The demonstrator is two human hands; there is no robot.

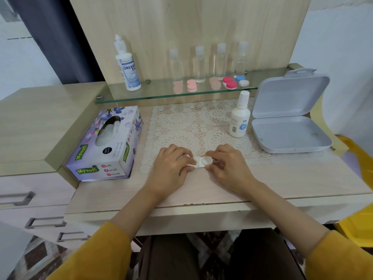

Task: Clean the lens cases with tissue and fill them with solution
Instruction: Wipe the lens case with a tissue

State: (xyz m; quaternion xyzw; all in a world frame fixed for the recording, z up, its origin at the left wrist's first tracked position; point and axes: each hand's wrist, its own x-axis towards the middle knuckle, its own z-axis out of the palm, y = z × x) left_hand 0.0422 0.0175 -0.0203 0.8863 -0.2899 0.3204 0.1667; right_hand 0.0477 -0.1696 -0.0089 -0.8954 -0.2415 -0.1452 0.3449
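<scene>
One tissue box [105, 144] on the left. Left hand [171, 164] and right hand [226, 164] both pinch the one white lens case [203, 161] at the lace mat's [201, 122] front edge, so a hard twist could flip it off the tabletop [222, 190]. One small solution bottle [239, 118] stands right.

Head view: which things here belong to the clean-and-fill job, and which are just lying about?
In the job: white lens case, held by left hand and right hand; tissue box; small solution bottle; large solution bottle and coloured lens cases on the glass shelf.
Lying about, as far as I can judge: clear bottles; open grey box; lace mat.
</scene>
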